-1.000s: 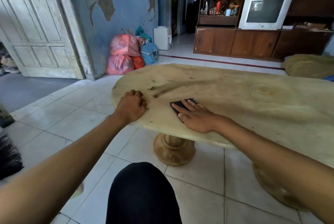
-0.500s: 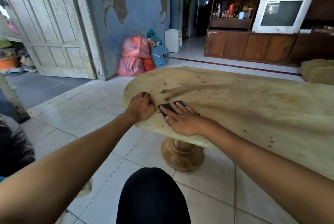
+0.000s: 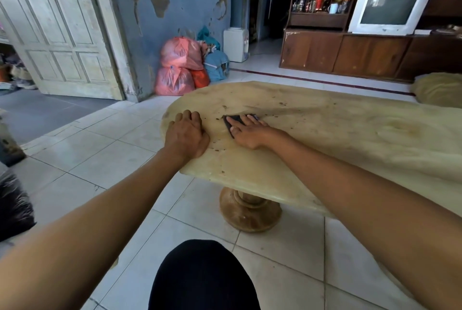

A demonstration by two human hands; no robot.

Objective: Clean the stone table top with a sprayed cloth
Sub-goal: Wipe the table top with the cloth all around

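A long beige stone table top (image 3: 325, 139) with dark specks and smears stretches from the centre to the right edge of the head view. A small dark cloth (image 3: 231, 119) lies flat near its left end. My right hand (image 3: 247, 132) presses the cloth down with straight fingers and covers most of it. My left hand (image 3: 186, 134) rests on the table's left edge, a short way left of the cloth, its fingers curled and holding nothing.
The table stands on turned stone pedestals (image 3: 250, 209) over white floor tiles. Pink and blue bags (image 3: 180, 69) sit against the peeling blue wall. A wooden cabinet (image 3: 362, 52) with a white TV (image 3: 390, 8) lines the back. A white door (image 3: 62, 29) stands at left.
My right hand has slid the cloth farther away across the table, toward the dark smear. My left hand has stayed at the table's left edge. The view has shifted.
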